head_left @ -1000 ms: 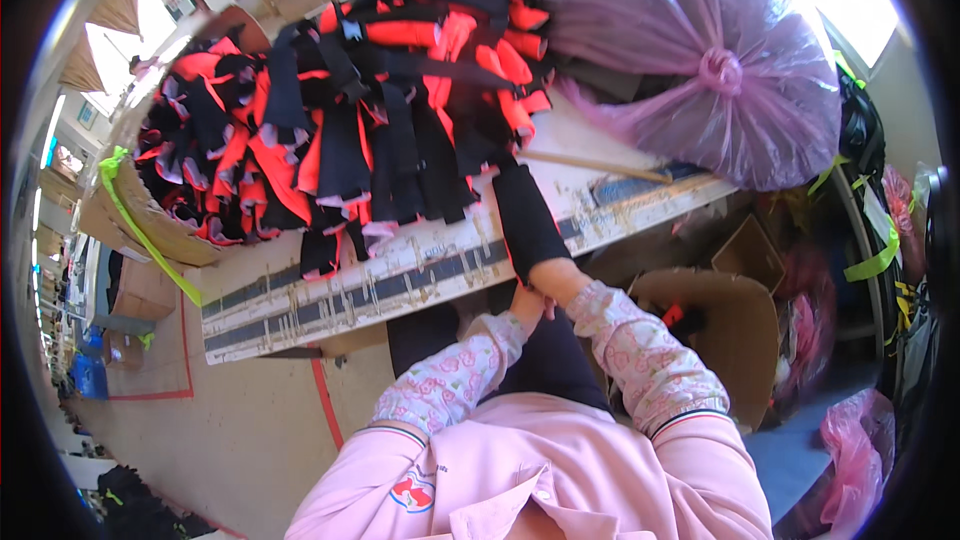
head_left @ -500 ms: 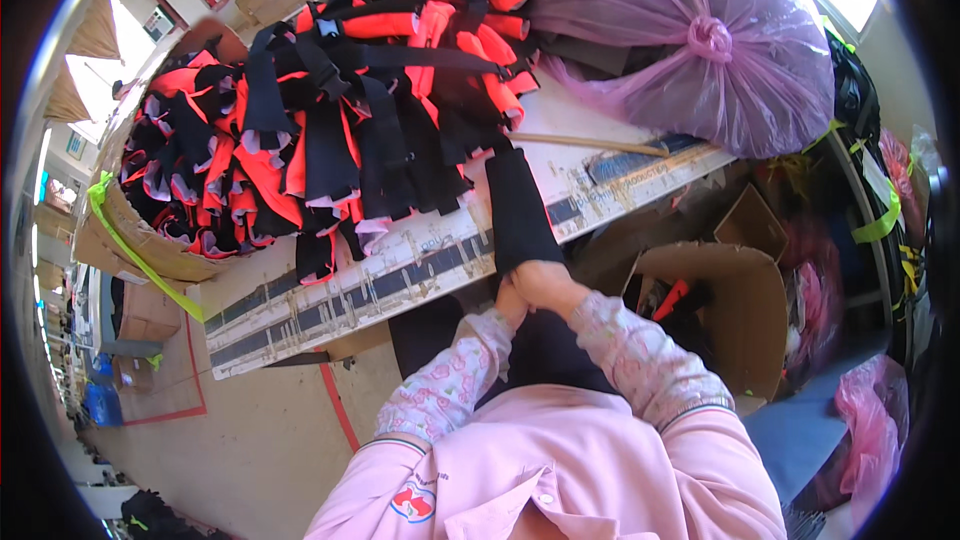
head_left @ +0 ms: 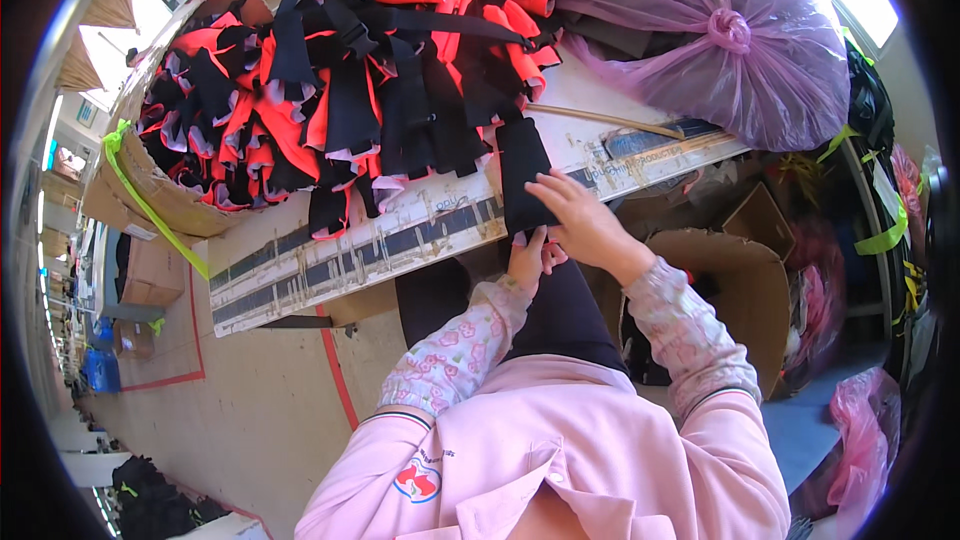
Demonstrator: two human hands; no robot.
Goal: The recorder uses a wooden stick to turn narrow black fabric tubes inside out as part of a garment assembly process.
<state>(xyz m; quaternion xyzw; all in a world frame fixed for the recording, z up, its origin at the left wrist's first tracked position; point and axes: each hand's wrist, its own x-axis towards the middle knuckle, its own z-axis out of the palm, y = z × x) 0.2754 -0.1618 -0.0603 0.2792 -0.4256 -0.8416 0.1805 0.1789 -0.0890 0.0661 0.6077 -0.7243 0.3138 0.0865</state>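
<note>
A flat black fabric strip (head_left: 524, 168) lies over the near edge of the white tabletop, its near end at my hands. My left hand (head_left: 530, 260) is closed at that near end, pinching it; part of its fingers is hidden. On the strip's right side rests my right hand (head_left: 592, 225), its fingers stretched out and apart. Just left of the strip is a big heap of black and neon-orange fabric pieces (head_left: 350, 100) with straps and buckles.
A thin wooden stick (head_left: 610, 121) lies on the table (head_left: 440, 240) beside a large tied purple plastic bag (head_left: 728, 32). Below the table's right side stands an open cardboard box (head_left: 735, 285). A lime-yellow strap (head_left: 150, 205) hangs over a carton at the left.
My right hand has come off my left and spread out on the black strip. The strip's near end has risen toward the table edge. My view has shifted a little.
</note>
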